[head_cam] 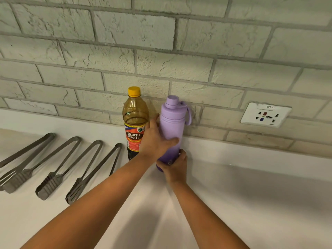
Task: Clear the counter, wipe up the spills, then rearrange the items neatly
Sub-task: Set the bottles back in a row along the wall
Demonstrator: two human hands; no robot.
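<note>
Head view, the only one: gripped a purple flask (171, 130) upright with both hands against the brick wall (161, 56), at the back of the white counter (251, 186). Left hand (156, 141) wrapped round the flask's middle, thumb lying across its front, fingers gone behind its left side; right hand (177, 165) curled about its darker base from below. Stood just right of a soy sauce bottle (134, 123) with a yellow cap, the two near touching, though contact could not be told behind the left hand. Further left, lay four metal tongs (53, 168) in a tidy slanted row, well apart from the bottles. Showed no spills or cloth on the visible counter, so clearing and wiping looked done, judging by the surface alone. Seemed well into the rearranging step: tongs lined up, sauce bottle placed, flask being set beside it. Left to do, probably, letting go of the flask and placing whatever else lay out of view. Wall socket (265, 115) to the right, untouched.
</note>
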